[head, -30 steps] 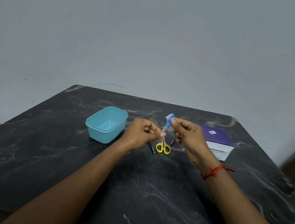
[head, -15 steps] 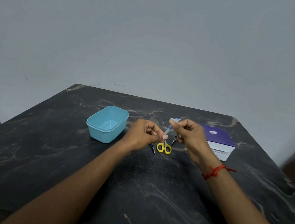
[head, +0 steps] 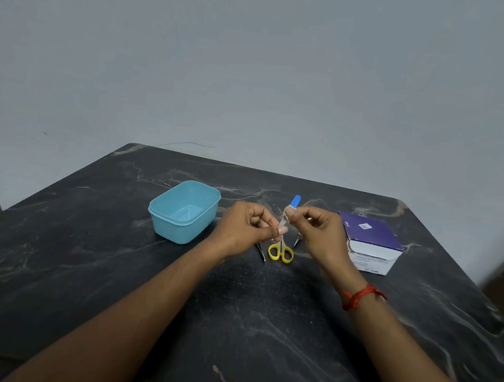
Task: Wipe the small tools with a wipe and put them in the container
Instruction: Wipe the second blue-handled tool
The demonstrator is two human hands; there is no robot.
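Left hand [head: 246,228]: We see its fingers curled, thumb and forefinger pinching the lower end of a slim blue-tipped tool [head: 296,200].
Right hand [head: 320,232]: Also curled, it pinches the same tool higher up, just under the blue tip. A pale patch [head: 287,209] shows at the fingertips, and we cannot tell whether it is a wipe.
Blue-tipped tool: Held in the air between the two hands, tilted, blue end up and away from us, above the middle of the table.
Container [head: 177,233]: A light-blue open tub stands on the table left of the hands, apart from them.
Other tools: Yellow-handled scissors [head: 280,252] lie on the table below the hands, handles toward us, with a thin metal tool [head: 261,252] just to their left and another metal tool [head: 297,240] partly hidden under the right hand.
Box [head: 368,236]: Purple on top and white-fronted, it sits right of the hands.
Setting: A black marble-patterned table [head: 232,326] stands against a plain grey wall [head: 255,69]. A red thread [head: 357,296] circles the right wrist.
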